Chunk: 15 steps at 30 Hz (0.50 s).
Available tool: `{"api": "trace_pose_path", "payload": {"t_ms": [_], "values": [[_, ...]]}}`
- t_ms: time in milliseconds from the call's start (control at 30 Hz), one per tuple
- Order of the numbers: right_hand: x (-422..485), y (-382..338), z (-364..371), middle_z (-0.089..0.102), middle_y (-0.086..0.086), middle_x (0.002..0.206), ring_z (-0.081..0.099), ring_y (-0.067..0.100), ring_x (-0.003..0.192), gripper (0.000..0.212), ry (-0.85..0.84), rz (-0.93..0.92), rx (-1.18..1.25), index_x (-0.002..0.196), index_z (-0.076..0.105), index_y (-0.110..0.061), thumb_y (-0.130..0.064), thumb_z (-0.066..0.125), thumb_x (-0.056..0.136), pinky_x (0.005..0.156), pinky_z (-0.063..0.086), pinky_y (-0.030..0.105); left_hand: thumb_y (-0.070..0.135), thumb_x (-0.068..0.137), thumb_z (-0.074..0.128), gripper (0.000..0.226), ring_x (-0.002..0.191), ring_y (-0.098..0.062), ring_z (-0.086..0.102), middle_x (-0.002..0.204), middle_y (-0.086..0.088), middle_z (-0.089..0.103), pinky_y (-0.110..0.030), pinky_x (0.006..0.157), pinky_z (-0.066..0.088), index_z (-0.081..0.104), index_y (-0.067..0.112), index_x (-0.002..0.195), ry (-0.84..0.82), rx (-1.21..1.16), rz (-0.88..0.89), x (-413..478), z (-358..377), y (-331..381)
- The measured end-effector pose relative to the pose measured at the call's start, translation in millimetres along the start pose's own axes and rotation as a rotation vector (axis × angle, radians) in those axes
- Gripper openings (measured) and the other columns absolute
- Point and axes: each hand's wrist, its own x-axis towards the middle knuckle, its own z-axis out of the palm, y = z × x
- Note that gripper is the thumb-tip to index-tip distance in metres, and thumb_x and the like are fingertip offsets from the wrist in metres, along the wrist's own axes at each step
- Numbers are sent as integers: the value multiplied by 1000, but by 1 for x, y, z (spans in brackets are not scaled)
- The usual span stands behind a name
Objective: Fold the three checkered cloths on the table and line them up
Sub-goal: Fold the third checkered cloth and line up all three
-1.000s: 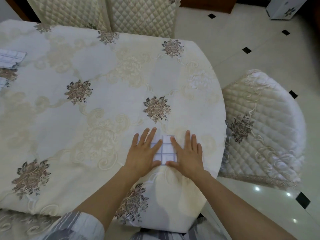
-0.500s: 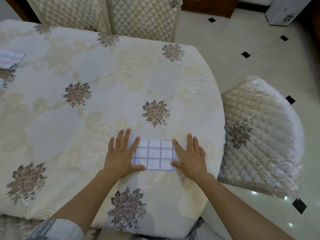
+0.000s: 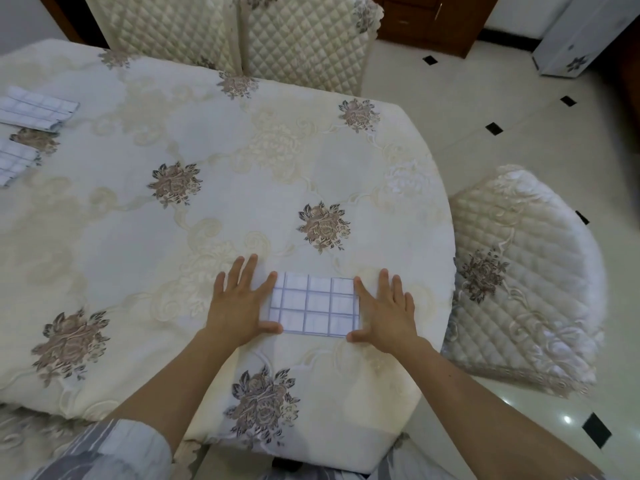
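A small folded white cloth with a blue checkered grid [image 3: 314,303] lies flat near the table's front right edge. My left hand [image 3: 239,303] lies flat with straight fingers on its left end. My right hand [image 3: 384,310] lies flat on its right end, fingers spread. Two more checkered cloths sit at the far left: one folded [image 3: 34,107], the other [image 3: 14,162] cut off by the frame edge below it.
The table [image 3: 242,168] wears a cream tablecloth with brown flower patches. A quilted chair [image 3: 519,271] stands close at the right, and two quilted chair backs [image 3: 304,36] stand behind the table. Tiled floor lies to the right.
Both hands have slid apart across the cloth, the left one further left, the right slightly right. More of the checkered cloth shows between them now.
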Motion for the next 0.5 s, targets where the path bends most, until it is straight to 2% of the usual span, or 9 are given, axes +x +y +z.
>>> {"api": "trace_pose_path", "payload": {"t_ms": [100, 200, 267, 300, 367, 433, 500], "values": [[-3, 1, -6, -25, 15, 158, -24, 41, 143, 112, -13, 1, -9, 150, -5, -41, -65, 70, 71, 116, -1, 58, 84, 71, 51, 107, 148, -33, -17, 162, -10, -21, -54, 118, 3, 5, 35, 155, -60, 49, -3, -3, -7, 6], [-7, 3, -11, -21, 15, 159, -22, 40, 144, 100, -6, 0, -12, 151, -1, -41, -58, 67, 79, 118, 0, 56, 74, 80, 53, 98, 148, -32, -16, 161, -10, -21, -54, 118, 2, 8, 30, 155, -56, 60, 8, -10, -11, 13], [-12, 2, -9, -18, 14, 160, -19, 38, 145, 93, 41, -1, -13, 152, 6, -39, -55, 65, 82, 118, 3, 54, 64, 81, 63, 93, 150, -32, -7, 163, -11, -12, -55, 118, 9, 20, 26, 154, 11, 36, 55, -15, -8, 20], [-15, 2, -7, -16, 14, 160, -18, 37, 146, 90, 77, -10, -14, 152, 10, -38, -53, 66, 83, 119, 4, 53, 58, 76, 72, 91, 150, -34, 4, 164, -13, -1, -56, 116, 18, 32, 24, 150, 49, 42, 97, -18, -5, 22], [-21, 0, 0, -15, 13, 161, -17, 34, 147, 83, 157, -58, -8, 151, 18, -38, -48, 67, 84, 119, 6, 50, 47, 62, 85, 82, 144, -36, 25, 160, -15, 21, -56, 108, 34, 54, 19, 133, 100, 52, 176, -21, 2, 25], [-26, -3, 7, -15, 11, 161, -18, 30, 147, 79, 188, -115, -3, 150, 23, -39, -44, 67, 85, 119, 6, 48, 42, 59, 82, 73, 143, -36, 28, 159, -16, 25, -56, 107, 36, 59, 17, 124, 94, 61, 226, -23, 5, 25], [-30, -6, 12, -17, 11, 161, -19, 30, 147, 79, 153, -109, 18, 150, 22, -40, -48, 65, 84, 118, 5, 48, 41, 63, 76, 70, 146, -35, 21, 161, -15, 18, -55, 111, 30, 57, 14, 124, 82, 73, 251, -23, 3, 28]]}}
